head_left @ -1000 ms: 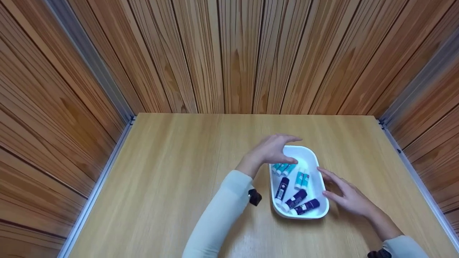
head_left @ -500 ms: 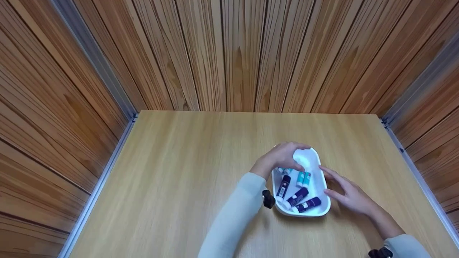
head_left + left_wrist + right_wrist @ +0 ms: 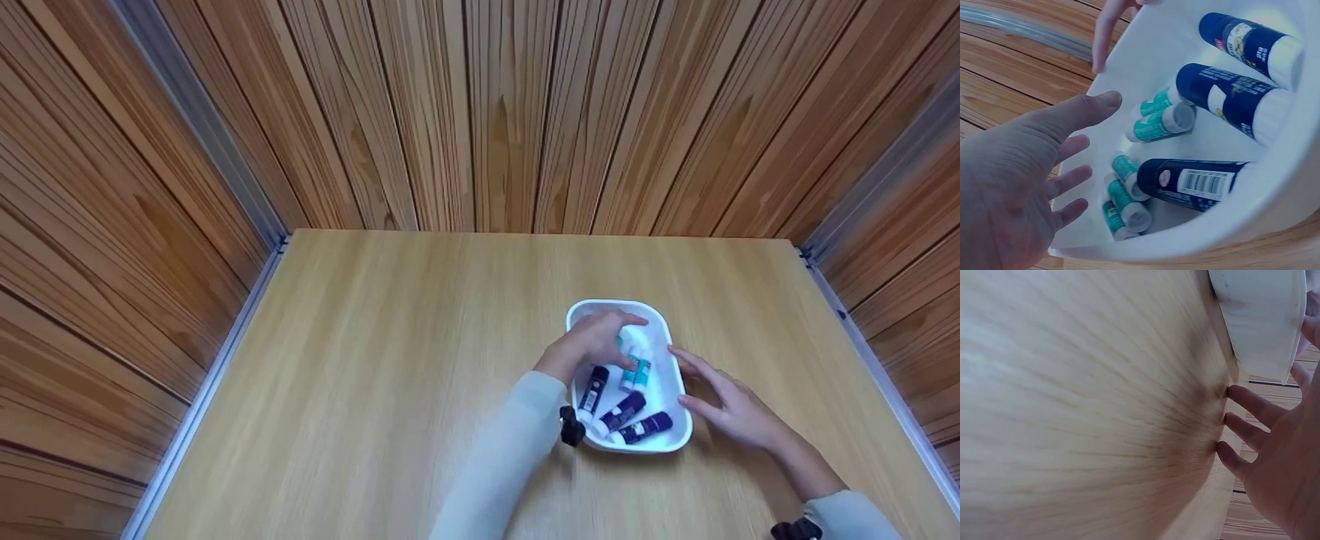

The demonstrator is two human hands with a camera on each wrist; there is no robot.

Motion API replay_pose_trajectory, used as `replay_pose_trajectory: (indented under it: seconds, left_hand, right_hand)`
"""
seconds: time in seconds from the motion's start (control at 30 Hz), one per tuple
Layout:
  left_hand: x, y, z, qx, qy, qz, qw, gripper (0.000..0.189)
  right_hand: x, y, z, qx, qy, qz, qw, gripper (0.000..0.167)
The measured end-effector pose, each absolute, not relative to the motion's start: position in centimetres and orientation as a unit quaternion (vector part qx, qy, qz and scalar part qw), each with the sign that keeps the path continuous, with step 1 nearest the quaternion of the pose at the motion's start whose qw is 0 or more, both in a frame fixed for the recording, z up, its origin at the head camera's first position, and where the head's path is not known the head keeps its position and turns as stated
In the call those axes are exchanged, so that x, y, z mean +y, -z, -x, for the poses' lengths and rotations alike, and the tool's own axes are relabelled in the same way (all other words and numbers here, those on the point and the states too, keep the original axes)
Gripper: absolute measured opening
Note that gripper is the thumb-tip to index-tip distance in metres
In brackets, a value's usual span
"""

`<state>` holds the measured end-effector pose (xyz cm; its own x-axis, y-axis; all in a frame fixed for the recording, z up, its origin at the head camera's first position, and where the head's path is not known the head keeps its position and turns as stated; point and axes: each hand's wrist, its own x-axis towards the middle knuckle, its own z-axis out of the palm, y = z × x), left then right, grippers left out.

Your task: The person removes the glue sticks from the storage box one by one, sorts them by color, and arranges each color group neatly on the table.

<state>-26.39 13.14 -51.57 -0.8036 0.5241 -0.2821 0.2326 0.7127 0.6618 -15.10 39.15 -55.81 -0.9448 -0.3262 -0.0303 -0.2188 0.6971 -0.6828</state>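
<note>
A white plastic tray sits on the table, holding glue sticks of two sizes. Three large dark blue ones lie at its near end. Several small teal glue sticks with white ends lie farther in. My left hand is over the tray's left far part, thumb and fingers spread, holding nothing; it hides some teal sticks in the head view. At the tray's right side, my right hand has its thumb and index fingertip by the rim. Its other fingertips rest on the table in the right wrist view.
The wooden table top spreads widely to the left of the tray. Wood-plank panels rise behind and on both sides, with metal rails along the side edges. Each wrist wears a small black device.
My left hand has moved right and nearer, from above the tray's far left rim to inside its outline, over the small teal sticks. The right hand stays by the rim.
</note>
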Motion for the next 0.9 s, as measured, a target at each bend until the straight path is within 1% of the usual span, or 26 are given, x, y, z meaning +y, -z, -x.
replay_pose_trajectory:
  seconds: [0.33,0.47,0.57,0.77,0.9]
  left_hand:
    - [13.8,52.4,26.1,0.907,-0.297,-0.203,0.217,0.073]
    - [14.1,52.5,26.1,0.913,-0.282,-0.207,0.212,0.072]
    - [14.2,52.6,26.0,0.915,-0.28,-0.201,0.211,0.071]
    - [14.3,53.0,25.7,0.915,-0.289,-0.181,0.214,0.066]
    - [14.3,53.1,25.6,0.918,-0.278,-0.186,0.213,0.062]
  right_hand:
    - [39.2,56.0,15.0,0.924,0.348,0.144,0.064,0.074]
    - [39.1,56.0,15.0,0.922,0.352,0.156,0.042,0.073]
    - [39.1,56.0,15.0,0.917,0.36,0.166,0.037,0.073]
    - [39.2,56.2,15.1,0.926,0.344,0.145,0.06,0.074]
    - [39.2,56.3,15.2,0.923,0.35,0.143,0.067,0.075]
